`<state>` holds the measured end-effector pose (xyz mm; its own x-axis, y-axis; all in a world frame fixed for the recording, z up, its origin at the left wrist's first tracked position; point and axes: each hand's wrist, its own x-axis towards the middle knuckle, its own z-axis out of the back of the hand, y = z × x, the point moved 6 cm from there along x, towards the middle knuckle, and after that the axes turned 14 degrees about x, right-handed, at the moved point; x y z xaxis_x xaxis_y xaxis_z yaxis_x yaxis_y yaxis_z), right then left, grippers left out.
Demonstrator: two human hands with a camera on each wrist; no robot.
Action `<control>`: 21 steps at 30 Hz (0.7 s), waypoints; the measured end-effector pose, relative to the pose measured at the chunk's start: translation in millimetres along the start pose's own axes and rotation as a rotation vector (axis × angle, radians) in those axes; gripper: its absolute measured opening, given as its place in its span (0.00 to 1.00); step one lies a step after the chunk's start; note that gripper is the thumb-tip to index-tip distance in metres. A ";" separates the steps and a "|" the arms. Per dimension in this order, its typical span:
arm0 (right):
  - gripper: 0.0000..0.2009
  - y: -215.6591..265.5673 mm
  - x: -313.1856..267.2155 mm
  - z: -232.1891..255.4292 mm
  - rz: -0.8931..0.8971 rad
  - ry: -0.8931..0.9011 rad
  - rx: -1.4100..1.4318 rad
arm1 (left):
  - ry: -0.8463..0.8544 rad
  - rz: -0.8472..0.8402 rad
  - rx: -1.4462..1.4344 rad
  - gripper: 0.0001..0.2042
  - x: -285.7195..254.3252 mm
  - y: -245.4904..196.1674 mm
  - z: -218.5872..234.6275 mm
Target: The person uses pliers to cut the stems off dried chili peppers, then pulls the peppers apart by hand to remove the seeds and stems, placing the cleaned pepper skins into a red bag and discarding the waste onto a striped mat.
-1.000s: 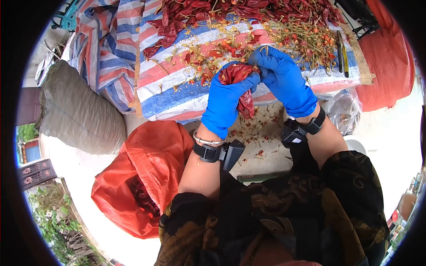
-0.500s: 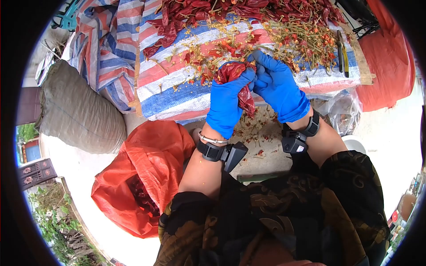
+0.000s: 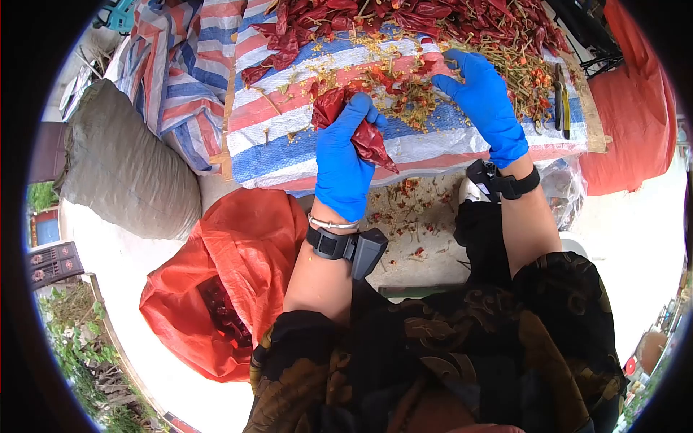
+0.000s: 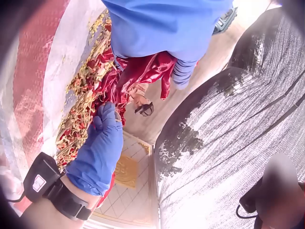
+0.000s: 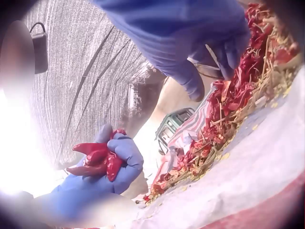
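Note:
Several dried red chili peppers (image 3: 372, 144) are gripped in my blue-gloved left hand (image 3: 341, 162), over the near edge of the striped sheet. Their pointed ends stick out past the fingers, plainest in the right wrist view, where the chilies (image 5: 97, 160) show as a bunch. My right hand (image 3: 485, 105), gloved too, is above the heap of stems (image 3: 516, 68), thumb and forefinger apart. A thin pale strip (image 5: 207, 71) shows by its fingers in the right wrist view; what it is I cannot tell.
Dried chilies (image 3: 426, 18) are piled along the far side of the striped sheet (image 3: 267, 148). Scissors-like tools (image 3: 561, 101) lie at its right edge. A red sack (image 3: 253, 252) holding chilies stands at the lower left, near a full grey sack (image 3: 130, 166). Scraps litter the floor.
Both hands were together at the chilies. They have parted: the left has drawn back leftward with the chilies, while the right has moved away to the upper right and spread its fingers.

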<state>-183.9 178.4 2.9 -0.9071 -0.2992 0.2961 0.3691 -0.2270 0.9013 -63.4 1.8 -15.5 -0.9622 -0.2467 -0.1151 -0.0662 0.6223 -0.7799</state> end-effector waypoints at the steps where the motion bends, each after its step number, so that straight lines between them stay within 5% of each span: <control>1: 0.17 11.3 1.1 1.8 0.198 -0.045 -0.280 | -0.036 0.008 -0.038 0.07 -1.4 -3.1 2.8; 2: 0.19 23.1 -0.6 -1.4 0.396 -0.093 -0.558 | -0.044 0.003 -0.040 0.07 -1.8 -4.5 5.5; 3: 0.21 29.7 0.1 -2.1 0.257 -0.123 -0.648 | -0.091 -0.013 -0.093 0.07 -1.3 -6.4 10.4; 7: 0.19 36.7 -4.1 -35.1 0.535 0.032 -0.536 | -0.146 -0.023 -0.195 0.07 0.9 -8.1 26.4; 10: 0.17 34.0 -12.3 -64.5 0.519 0.126 -0.339 | -0.186 0.001 -0.237 0.07 2.2 -7.3 32.3; 21: 0.06 18.4 -2.0 -66.2 0.354 0.047 -0.406 | -0.191 -0.016 -0.255 0.07 -5.2 -16.1 34.6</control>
<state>-161.8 113.4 -2.1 -0.7065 -0.4611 0.5369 0.7075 -0.4423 0.5512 -48.2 -32.5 -23.6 -0.8951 -0.3779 -0.2366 -0.1682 0.7777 -0.6057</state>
